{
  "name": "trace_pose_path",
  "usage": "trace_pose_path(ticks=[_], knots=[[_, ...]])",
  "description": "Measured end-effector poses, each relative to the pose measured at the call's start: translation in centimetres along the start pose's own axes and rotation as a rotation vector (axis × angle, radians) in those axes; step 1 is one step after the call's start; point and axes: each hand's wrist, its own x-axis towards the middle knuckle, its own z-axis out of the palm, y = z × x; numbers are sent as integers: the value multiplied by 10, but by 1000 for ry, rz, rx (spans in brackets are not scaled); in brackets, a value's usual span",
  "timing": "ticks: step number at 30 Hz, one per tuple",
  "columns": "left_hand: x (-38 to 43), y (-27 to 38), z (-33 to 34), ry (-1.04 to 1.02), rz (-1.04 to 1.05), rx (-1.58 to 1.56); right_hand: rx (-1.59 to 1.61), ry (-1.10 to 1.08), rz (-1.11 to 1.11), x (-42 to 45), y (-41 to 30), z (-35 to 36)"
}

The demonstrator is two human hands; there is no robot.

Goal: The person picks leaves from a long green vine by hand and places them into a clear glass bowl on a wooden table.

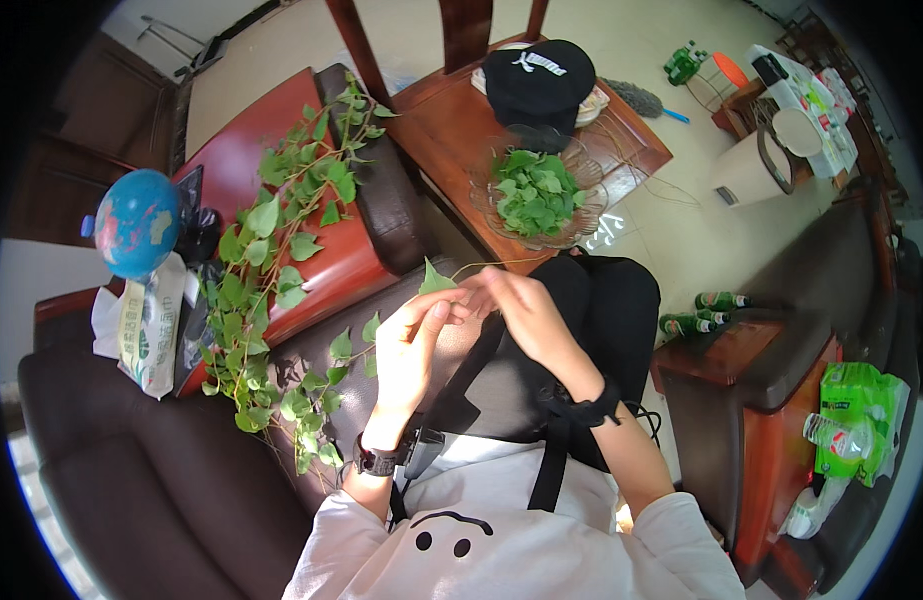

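My left hand (409, 337) pinches a sprig between thumb and fingers, and a green heart-shaped leaf (435, 279) rises above the fingertips. Against those fingertips lies my right hand (525, 315), its fingers bent and blurred; whether they grip anything is unclear. A thin bare stem (506, 262) runs rightward past my right fingers. Ahead, a clear scalloped glass bowl (480, 199) holds a heap of picked green leaves (536, 191). Long leafy vines (262, 240) drape over the sofa's wooden armrest at left, some trailing onto the seat beside my left hand.
The bowl stands on a wooden chair (424, 105) with a black cap (540, 79). A globe (137, 223) and a tissue pack (150, 330) rest at left. Rightward are a beige bin (746, 169), green bottles (690, 322) and another leather seat's armrest (720, 349).
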Motion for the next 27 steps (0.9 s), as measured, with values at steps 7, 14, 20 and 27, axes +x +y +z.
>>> trace_pose_path(ticks=[7,14,20,27], knots=[[20,-3,38,-268,68,181,253,7,101,-8,-4,-37],[39,-7,47,-342,109,327,315,28,84,-3,2,-60],[38,-16,57,-171,32,255,299,166,-13,-7,5,-71],[35,-25,63,-163,-245,28,64,220,-132,-11,-7,-61]])
